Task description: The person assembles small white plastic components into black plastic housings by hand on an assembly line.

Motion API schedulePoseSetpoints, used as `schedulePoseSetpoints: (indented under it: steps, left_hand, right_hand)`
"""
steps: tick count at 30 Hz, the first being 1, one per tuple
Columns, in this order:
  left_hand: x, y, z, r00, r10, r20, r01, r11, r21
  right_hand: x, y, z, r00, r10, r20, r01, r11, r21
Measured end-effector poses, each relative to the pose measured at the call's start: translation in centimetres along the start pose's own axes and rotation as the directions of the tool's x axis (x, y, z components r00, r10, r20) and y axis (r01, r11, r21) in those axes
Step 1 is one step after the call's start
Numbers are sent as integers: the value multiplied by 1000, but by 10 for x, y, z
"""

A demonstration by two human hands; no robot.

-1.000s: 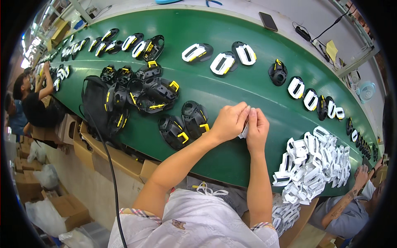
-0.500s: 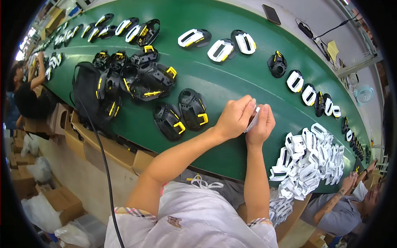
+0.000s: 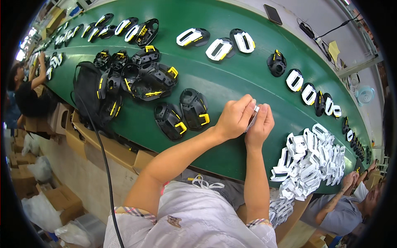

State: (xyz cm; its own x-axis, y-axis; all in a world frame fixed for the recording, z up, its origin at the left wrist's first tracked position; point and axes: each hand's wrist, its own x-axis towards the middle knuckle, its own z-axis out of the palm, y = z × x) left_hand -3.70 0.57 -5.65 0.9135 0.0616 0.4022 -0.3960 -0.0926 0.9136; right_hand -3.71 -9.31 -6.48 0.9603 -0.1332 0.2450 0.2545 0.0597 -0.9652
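Note:
My left hand (image 3: 236, 118) and my right hand (image 3: 261, 126) are pressed together above the green conveyor belt (image 3: 231, 78), both gripping one small white plastic frame (image 3: 253, 117) between the fingertips. Most of the frame is hidden by my fingers. Just left of my left hand lie two black shells with yellow clips (image 3: 182, 113). A heap of white plastic frames (image 3: 310, 161) lies to the right of my right hand, near the belt's front edge.
A pile of black and yellow shells (image 3: 136, 76) lies at the left. Assembled black and white pieces (image 3: 219, 45) run along the belt's far side. A phone (image 3: 273, 14) rests beyond. Other people work at far left (image 3: 25, 89) and lower right (image 3: 351, 198). Cardboard boxes (image 3: 95, 140) stand below the belt.
Both hands have stayed together on the white frame, shifting slightly while working it. The view has shifted a little.

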Motion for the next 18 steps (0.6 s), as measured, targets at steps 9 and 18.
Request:
schedulePoseSetpoints:
  steps: [9,18]
  left_hand:
    - [1,-2,1,999,48,-3,-48,998,52]
    - [1,1,6,998,43,-41,-41,998,40]
  right_hand:
    - [1,-2,0,999,-49,18,50,995,-89]
    - [2,-4,2,998,-70,-6,68,984,-165]
